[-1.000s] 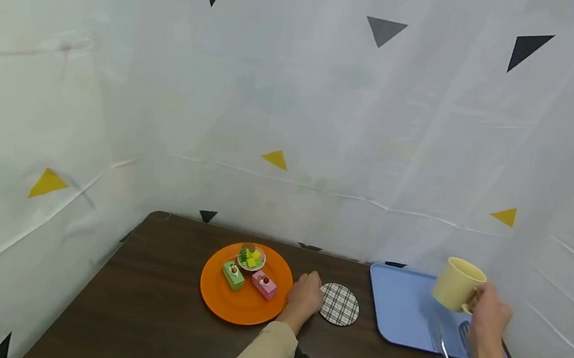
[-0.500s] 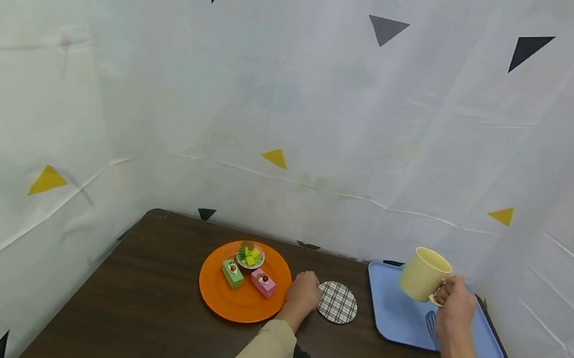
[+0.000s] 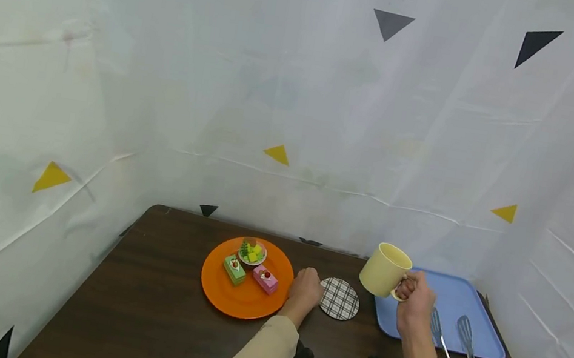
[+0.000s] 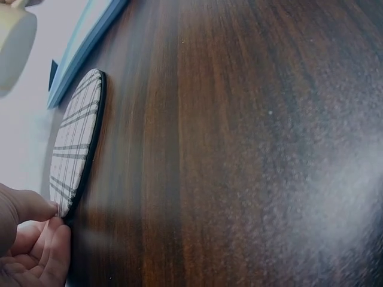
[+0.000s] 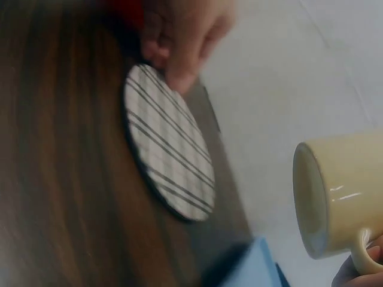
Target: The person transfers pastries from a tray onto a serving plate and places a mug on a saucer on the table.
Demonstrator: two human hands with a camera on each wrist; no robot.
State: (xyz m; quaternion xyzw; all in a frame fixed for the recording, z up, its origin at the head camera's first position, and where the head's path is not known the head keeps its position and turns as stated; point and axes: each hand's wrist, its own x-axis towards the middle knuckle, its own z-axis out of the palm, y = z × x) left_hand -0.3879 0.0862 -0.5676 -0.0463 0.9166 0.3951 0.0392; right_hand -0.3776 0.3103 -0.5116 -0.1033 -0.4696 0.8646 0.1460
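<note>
My right hand (image 3: 415, 301) grips a yellow mug (image 3: 383, 271) by its handle, holding it raised over the left edge of the blue tray (image 3: 469, 290). In the right wrist view the mug (image 5: 344, 191) shows at the right edge, with only some fingertips visible at the handle. A round plaid coaster (image 3: 340, 299) lies on the table left of the mug. My left hand (image 3: 306, 292) pinches the coaster's left edge between thumb and fingers, which the left wrist view shows close up on the coaster (image 4: 78, 140).
An orange plate (image 3: 225, 302) with a green cake slice (image 3: 234, 271), a pink cake slice (image 3: 265, 279) and a small bowl of food (image 3: 252, 253) stands left of my left hand. Two whisk-like utensils (image 3: 465, 332) lean across the tray's front edge. A white curtain (image 3: 300, 83) rises behind the table.
My right hand has carried the mug leftward, from above the tray toward the coaster, and the two utensils now show fully. The left hand has stayed at the coaster's edge.
</note>
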